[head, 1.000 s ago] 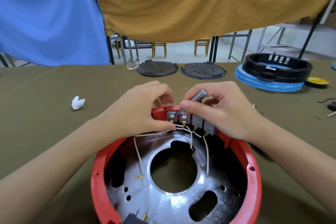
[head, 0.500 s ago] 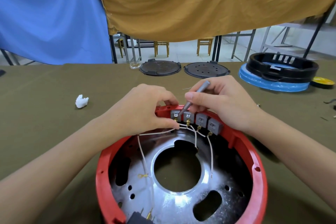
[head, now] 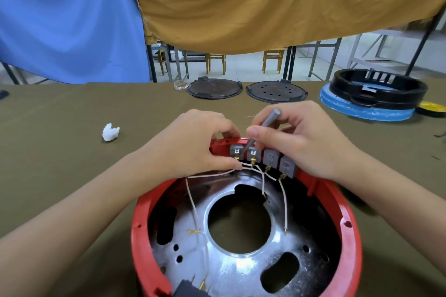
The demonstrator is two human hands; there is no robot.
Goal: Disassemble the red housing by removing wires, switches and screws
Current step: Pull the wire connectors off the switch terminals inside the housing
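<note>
The round red housing [head: 351,236] lies open side up in front of me, with a shiny metal plate [head: 241,267] inside. A row of grey switches [head: 270,158] sits on its far inner wall, and white wires [head: 281,190] run down from their brass terminals. My left hand [head: 193,142] grips the far rim beside the leftmost switch and pinches a white wire. My right hand [head: 304,137] holds a thin grey screwdriver [head: 265,125], whose tip rests between the two left switches.
Two dark round lids [head: 214,89] [head: 276,91] lie at the table's far edge. A black ring on a blue disc [head: 376,94] stands far right, next to a yellow disc [head: 433,107]. A crumpled white scrap [head: 110,132] lies to the left on the olive cloth.
The screwdriver has tilted more upright and its tip has stayed at the left switches. My left hand keeps its grip on the rim and wire. My head has shifted slightly.
</note>
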